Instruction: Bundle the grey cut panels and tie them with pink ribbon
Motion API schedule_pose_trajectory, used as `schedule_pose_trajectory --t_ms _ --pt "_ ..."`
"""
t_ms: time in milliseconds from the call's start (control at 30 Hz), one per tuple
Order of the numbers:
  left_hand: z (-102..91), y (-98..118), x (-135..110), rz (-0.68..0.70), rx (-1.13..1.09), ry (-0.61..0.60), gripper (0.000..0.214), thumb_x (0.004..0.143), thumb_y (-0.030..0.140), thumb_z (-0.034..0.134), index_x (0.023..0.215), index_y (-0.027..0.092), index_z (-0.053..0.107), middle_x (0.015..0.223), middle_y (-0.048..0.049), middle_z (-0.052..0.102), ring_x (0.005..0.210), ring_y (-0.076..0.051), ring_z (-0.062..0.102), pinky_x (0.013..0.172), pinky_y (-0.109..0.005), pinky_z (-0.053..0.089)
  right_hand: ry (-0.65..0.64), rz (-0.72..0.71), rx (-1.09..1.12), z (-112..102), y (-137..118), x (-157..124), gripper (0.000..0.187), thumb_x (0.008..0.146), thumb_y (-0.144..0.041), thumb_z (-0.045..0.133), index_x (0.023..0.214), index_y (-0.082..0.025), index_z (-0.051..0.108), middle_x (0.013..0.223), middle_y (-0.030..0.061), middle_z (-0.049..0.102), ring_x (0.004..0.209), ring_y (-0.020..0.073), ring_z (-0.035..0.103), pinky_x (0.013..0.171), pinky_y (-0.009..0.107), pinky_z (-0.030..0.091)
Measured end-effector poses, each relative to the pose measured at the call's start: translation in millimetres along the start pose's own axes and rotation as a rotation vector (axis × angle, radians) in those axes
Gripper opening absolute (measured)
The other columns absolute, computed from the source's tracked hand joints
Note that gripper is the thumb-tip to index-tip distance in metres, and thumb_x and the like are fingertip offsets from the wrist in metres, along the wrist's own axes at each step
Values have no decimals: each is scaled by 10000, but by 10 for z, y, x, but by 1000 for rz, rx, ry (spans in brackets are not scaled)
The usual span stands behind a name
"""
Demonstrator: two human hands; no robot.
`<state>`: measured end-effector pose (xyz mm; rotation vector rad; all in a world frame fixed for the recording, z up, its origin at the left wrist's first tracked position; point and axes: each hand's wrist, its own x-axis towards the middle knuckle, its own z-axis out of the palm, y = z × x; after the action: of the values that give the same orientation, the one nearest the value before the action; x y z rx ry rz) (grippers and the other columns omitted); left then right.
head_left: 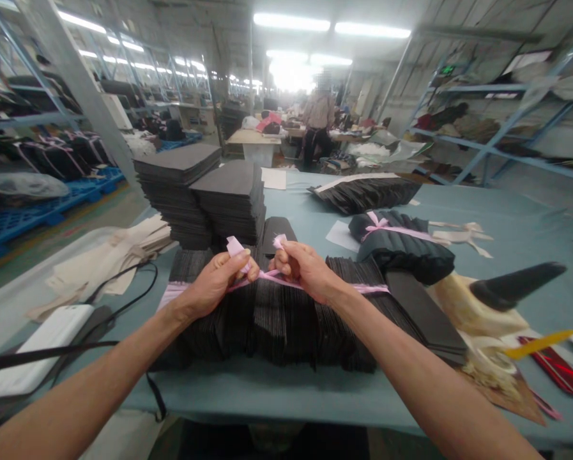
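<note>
1. On the table [506, 220]: one bundle of black sheets [286, 326] stands on edge, pink ribbon [372, 289] across it.
2. Left hand [225, 276]: pinches one ribbon end, above the bundle.
3. Right hand [308, 268]: pinches the other end.
4. Behind: two black stacks [231, 204].

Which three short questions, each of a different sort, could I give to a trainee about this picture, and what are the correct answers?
1. Multiple choice: what do the left hand and the right hand both hold?
a) a yellow tool
b) a pink strip
c) a sheet of paper

2. True or false: the dark bundle with the pink bow lies farther to the right than both hands.

3. Fill in: seen by the person, the flat white object lies on the ____ side of the row of black pieces.

Key: 1. b; 2. true; 3. left.
</note>
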<state>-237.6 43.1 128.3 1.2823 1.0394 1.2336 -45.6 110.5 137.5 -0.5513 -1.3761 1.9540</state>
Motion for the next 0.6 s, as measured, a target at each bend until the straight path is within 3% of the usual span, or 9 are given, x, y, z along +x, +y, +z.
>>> schedule_pose_trajectory --t_ms 167,367,600 --pt "-10 4 -3 14 97 -51 566 937 656 606 665 161 629 649 14 515 631 -130 427 650 -291 336 -51 74 164 1 1 5 558 783 -596 800 670 -232 392 570 -67 374 665 142 579 449 178 254" --pt "-80 76 -20 31 334 -146 614 953 703 524 670 167 623 661 3 536 659 -149 461 686 -303 359 -225 68 2 -75 6 6 528 882 -614 703 679 -227 407 566 -82 338 489 87 308 428 219 129" --pt "-206 84 -55 32 563 -277 567 1001 629 453 669 189 586 673 -4 558 678 -160 510 697 -276 401 -273 34 -280 -254 -47 -86 570 925 -691 628 659 -233 416 569 -74 377 545 104 350 604 276 337"
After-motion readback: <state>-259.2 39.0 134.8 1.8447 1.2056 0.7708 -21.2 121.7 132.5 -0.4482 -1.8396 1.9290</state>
